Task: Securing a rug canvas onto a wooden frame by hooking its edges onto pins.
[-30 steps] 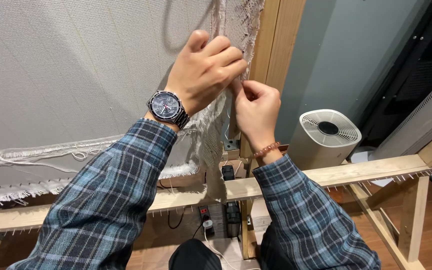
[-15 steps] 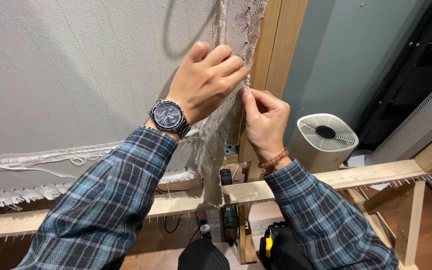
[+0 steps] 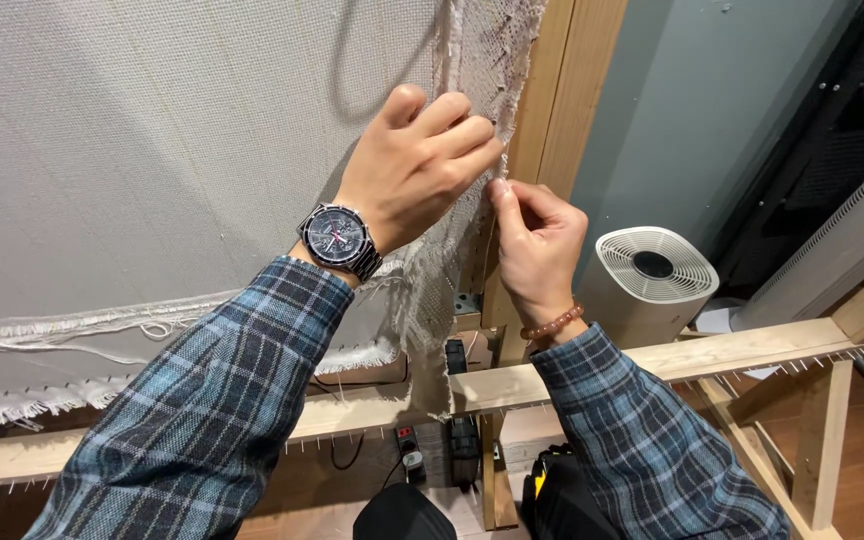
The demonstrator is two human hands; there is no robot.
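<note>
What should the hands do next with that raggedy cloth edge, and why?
Probably pull the frayed cloth edge a bit further toward the wooden post. The left hand presses the cloth near the edge and the right hand pinches it beside the post, yet the edge looks loose and wavy, not taut.

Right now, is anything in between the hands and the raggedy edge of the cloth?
Nothing visible is. The left hand lies right on the frayed cloth edge by the wooden frame post, and the right hand pinches at that edge just below, its fingertips against the fabric.
</note>
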